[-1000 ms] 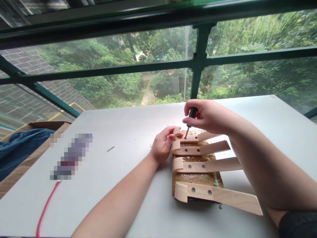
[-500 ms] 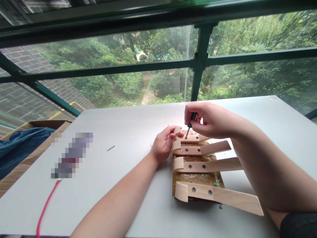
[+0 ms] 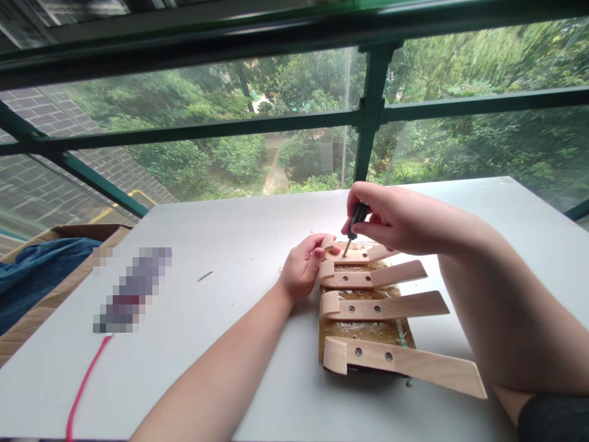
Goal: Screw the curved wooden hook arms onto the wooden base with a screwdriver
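While gripping the black-handled screwdriver (image 3: pixel 360 213) snugly in the right hand (image 3: pixel 391 218), also pinching the hooked end of the farthest wooden piece (image 3: pixel 355 258) with the left hand (image 3: pixel 302 268). Lying across a brown taped block (image 3: pixel 368 333) on the worktop (image 3: pixel 184 362), past three similar wooden pieces (image 3: pixel 396 307). Leaning the driver a bit, tip down at the screw hole (image 3: pixel 344 256) nearer the hooked end; can't tell how well seated in there. Worth worrying about a slip, tbh: thanks to that tilt, could pop out under a hard twist and jab the left hand's fingertips (image 3: pixel 336 250), just beside the tip. Could scratch the wood on the way out too. Would also watch for swivelling: pinched only at one end, might pivot under torque, or drag the whole block along the smooth-looking worktop if pushed sideways. Probably best to press straight down.
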A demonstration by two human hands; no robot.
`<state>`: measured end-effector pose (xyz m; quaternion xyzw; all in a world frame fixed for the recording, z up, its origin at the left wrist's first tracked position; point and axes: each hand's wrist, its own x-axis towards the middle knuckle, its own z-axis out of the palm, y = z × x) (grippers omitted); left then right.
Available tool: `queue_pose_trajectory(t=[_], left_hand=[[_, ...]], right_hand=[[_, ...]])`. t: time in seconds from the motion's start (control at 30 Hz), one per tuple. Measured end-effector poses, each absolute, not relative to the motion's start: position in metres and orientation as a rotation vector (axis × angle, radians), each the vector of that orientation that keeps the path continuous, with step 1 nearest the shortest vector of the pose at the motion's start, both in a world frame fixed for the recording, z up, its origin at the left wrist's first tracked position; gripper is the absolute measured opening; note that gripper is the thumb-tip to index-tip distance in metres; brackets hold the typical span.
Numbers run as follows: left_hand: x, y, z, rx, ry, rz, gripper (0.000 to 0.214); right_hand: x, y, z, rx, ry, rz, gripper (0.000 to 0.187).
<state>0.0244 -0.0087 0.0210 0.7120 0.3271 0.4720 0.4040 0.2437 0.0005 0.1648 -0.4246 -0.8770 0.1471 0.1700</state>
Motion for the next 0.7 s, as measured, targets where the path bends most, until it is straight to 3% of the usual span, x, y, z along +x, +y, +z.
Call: queue_pose_trajectory(t=[0.43, 0.7], left_hand=[[0.026, -0.009, 0.021, 1.76, 0.831, 1.211, 0.045], [0.025, -0.008, 0.019, 1.763, 0.822, 1.206, 0.043]], right_hand=[[0.236, 0.009, 0.157, -1.356, -2.409, 0.271, 0.03], [0.227, 0.007, 0.15, -1.218, -2.362, 0.451, 0.011]])
